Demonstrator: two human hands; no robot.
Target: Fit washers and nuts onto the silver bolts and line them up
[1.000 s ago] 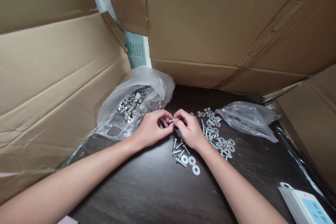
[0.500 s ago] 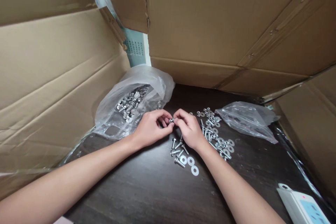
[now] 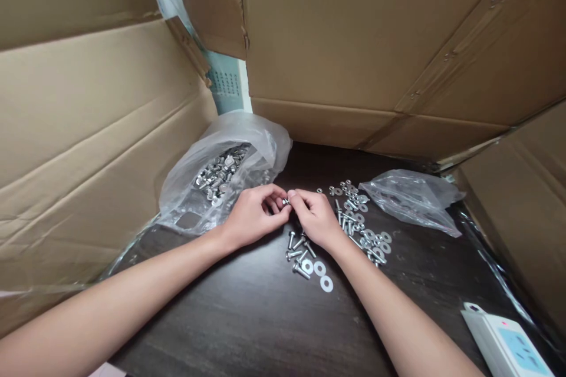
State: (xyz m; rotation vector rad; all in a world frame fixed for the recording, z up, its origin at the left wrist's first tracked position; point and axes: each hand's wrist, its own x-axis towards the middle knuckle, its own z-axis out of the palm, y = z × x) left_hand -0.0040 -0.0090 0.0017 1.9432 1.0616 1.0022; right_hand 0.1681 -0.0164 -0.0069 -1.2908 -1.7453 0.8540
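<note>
My left hand (image 3: 255, 216) and my right hand (image 3: 315, 217) meet fingertip to fingertip over a dark wooden table (image 3: 247, 318). Both pinch one small silver bolt (image 3: 286, 201) between them. Just below the hands lie a few loose bolts (image 3: 298, 250) and three flat washers (image 3: 319, 272). A wider scatter of bolts, nuts and washers (image 3: 362, 221) lies right of my right hand. A clear plastic bag of bolts (image 3: 221, 174) sits open just left of my left hand.
Cardboard walls (image 3: 375, 41) close in the table at the left, back and right. A second, flatter clear plastic bag (image 3: 409, 197) lies at the right. A white power strip (image 3: 508, 344) rests at the table's near right corner.
The hands stay together on the bolt, with the fingers shifting slightly. The view has drifted a little, so everything sits slightly further left.
</note>
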